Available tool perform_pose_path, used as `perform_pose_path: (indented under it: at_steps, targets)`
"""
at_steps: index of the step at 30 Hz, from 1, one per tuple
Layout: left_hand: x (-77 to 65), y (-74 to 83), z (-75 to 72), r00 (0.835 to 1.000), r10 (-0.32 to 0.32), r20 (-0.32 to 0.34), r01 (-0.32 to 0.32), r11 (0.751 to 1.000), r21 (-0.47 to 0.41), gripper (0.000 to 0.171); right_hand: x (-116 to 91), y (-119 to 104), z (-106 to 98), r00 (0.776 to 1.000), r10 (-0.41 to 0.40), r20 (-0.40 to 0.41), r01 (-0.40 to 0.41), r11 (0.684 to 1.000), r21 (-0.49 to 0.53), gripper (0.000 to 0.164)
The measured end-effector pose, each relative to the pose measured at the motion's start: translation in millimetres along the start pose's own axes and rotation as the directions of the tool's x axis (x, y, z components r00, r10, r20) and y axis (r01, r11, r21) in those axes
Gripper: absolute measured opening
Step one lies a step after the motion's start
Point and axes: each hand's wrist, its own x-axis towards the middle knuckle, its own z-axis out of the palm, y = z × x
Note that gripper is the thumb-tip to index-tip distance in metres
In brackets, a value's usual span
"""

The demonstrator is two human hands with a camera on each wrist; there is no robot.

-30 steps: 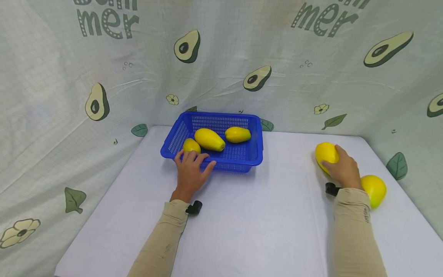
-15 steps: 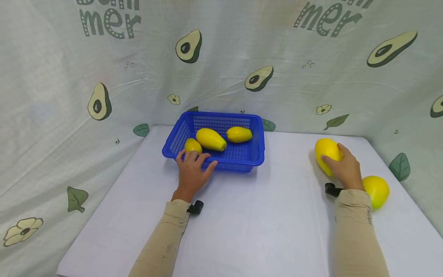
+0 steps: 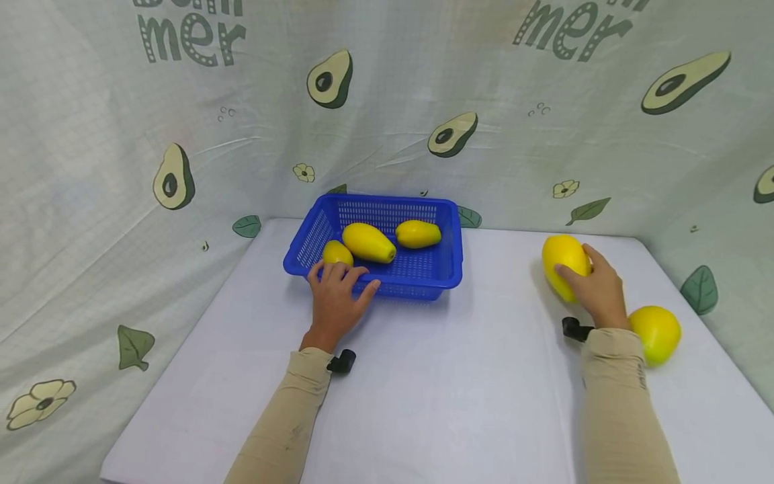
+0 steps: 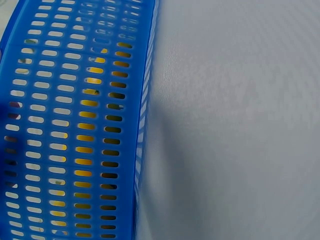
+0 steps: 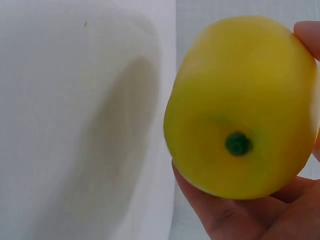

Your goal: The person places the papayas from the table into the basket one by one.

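Note:
In the head view, my right hand holds a smooth yellow papaya between thumb and fingers at the table's right side. The right wrist view shows the papaya's green stem nub and its shadow on the white surface, apart from the fruit. My left hand has its fingers bent over the near rim of a blue plastic basket, with the thumb along the outside. Inside lie a long papaya, a shorter one and a yellow fruit partly hidden by the fingers.
Another yellow papaya lies beside my right wrist, partly behind the sleeve. A white cloth covers the table. A curtain printed with avocados hangs behind the basket. Yellow shows through the slots of the basket wall in the left wrist view.
My right hand has raised the papaya off the table and shifted it slightly left and away from me. The left hand and basket have stayed in place.

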Motion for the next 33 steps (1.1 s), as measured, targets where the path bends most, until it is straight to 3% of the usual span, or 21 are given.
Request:
perform_pose_path:
  at_steps: [11,20,33]
  targets:
    - [0.7,1.7,-1.0,1.000,0.001,0.008,-0.001,1.000,0.003,0.041,-4.6,-17.3,7.8,1.000,-0.012,-0.013,0.013,0.997,0.080,0.092]
    - [0.9,2.0,-1.2,1.000,0.000,0.009,0.000,1.000,0.014,0.041,-7.6,-36.9,14.6,0.997,-0.070,-0.045,0.074,0.990,0.116,0.092]
    - [1.2,0.1,0.3,1.000,-0.005,0.013,0.004,1.000,0.019,0.042,-14.3,-56.5,17.3,0.993,-0.114,0.028,0.104,0.965,0.240,0.089]
